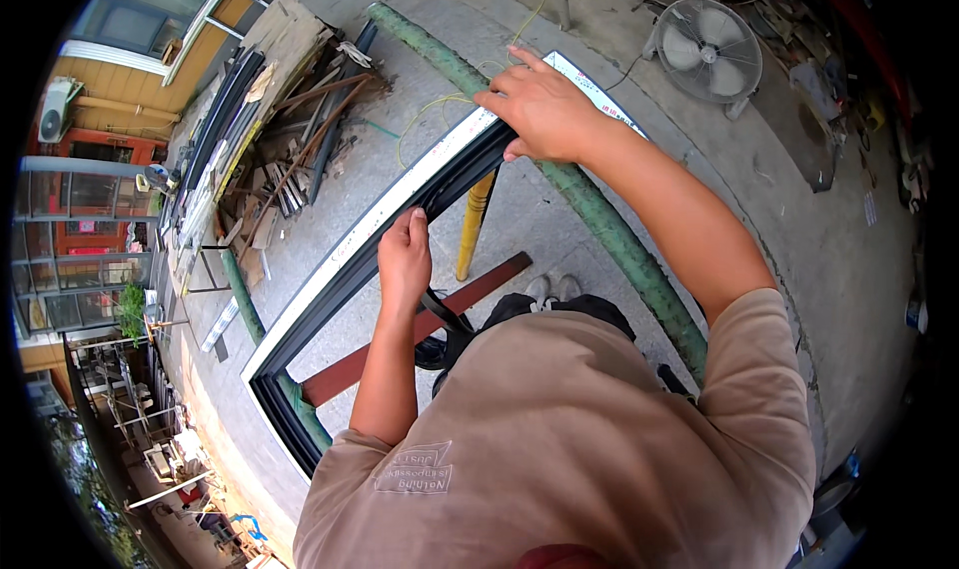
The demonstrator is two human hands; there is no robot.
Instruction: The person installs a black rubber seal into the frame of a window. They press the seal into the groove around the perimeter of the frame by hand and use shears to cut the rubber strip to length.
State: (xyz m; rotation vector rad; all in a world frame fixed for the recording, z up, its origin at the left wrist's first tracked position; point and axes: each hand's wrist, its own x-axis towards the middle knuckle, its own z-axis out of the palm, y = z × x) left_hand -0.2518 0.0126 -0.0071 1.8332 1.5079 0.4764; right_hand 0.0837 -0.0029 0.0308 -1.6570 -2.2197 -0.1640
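A large window frame (pixel 330 259), dark on its inner sides with white film along its outer face, lies across green pipes in front of me. My left hand (pixel 404 259) is closed at the frame's inner edge, thumb up. A black flexible strip (pixel 448 311) hangs just below that hand and seems to run up into it; the fingers partly hide the grip. Farther along the same bar, my right hand (pixel 544 109) straddles the frame. Its thumb presses the dark inner side, the fingers reach over the white face, and one finger is lifted.
Green pipes (pixel 609 214) run beneath the frame, with a yellow post (pixel 476 224) and a reddish-brown bar (pixel 410 327) inside its opening. A floor fan (pixel 709 51) stands at far right. Scrap wood and metal (pixel 290 134) are heaped at far left. A thin yellow cord (pixel 425 109) trails on the concrete.
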